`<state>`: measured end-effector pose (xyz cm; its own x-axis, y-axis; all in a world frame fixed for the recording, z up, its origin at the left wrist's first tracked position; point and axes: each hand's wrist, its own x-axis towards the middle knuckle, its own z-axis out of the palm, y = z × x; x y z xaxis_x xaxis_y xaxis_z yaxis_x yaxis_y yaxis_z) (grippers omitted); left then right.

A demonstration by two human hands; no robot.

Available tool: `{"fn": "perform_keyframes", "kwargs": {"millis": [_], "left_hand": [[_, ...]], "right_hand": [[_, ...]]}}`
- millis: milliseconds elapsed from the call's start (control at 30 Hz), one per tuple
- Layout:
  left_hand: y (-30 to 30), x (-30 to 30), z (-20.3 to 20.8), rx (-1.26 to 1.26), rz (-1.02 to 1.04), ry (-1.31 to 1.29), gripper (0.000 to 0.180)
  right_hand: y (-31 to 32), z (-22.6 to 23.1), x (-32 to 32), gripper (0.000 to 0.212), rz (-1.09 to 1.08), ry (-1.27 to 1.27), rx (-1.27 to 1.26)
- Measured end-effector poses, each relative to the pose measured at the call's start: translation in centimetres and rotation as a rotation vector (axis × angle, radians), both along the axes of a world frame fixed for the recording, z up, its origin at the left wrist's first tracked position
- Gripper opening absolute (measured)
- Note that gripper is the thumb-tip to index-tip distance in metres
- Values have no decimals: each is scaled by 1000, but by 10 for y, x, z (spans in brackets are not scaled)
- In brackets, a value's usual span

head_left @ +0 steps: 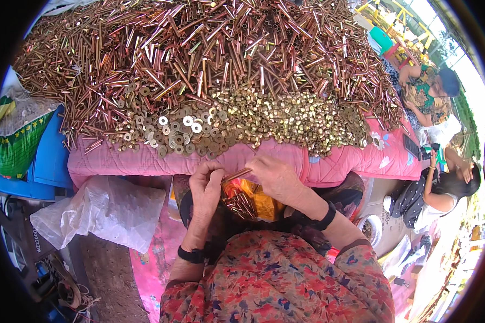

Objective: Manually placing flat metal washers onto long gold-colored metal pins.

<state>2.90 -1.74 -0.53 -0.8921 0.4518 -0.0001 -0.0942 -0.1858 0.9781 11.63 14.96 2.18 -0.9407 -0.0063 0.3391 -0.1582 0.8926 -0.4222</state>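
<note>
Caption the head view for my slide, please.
Bare hands hold a slim coppery metal tube before a pink quilted cloth heaped with similar tubes, flat metal washers and small golden metal pieces.

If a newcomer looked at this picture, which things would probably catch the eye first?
Probably the huge heap of copper-coloured metal tubes, which fills the top of the view. Just below it, on the near part of the pink quilted cloth, lie round washers left of centre and small shiny nuts to the right. At the centre, the right hand holds one tube close to the left hand.
</note>
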Motion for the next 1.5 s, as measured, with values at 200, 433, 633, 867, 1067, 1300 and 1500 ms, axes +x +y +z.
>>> {"fn": "perform_keyframes", "kwargs": {"millis": [200, 433, 633, 867, 1067, 1300, 1500], "left_hand": [[-4, -1, -17, 105, -40, -583, 13], [-20, -13, -12, 213, 107, -508, 9], [-22, -16, -9, 177, 113, -515, 7], [-5, -14, 1, 125, 97, -499, 7], [3, -12, 11, 178, 45, -510, 7], [15, -11, 20, 146, -128, -493, 9], [17, -8, 22, 110, -165, -535, 9]], "right_hand": [[-11, -10, -19, 19, 62, 15, -159], [8, -30, -67, 13, -359, 59, 88], [13, -40, -70, 15, -292, -55, 156], [17, -28, -63, 21, -343, -134, 66], [20, -16, -44, 14, -142, -85, -989], [13, 4, -14, 12, -71, -14, -1097], [13, 2, -4, 16, 19, 94, -912]]}}
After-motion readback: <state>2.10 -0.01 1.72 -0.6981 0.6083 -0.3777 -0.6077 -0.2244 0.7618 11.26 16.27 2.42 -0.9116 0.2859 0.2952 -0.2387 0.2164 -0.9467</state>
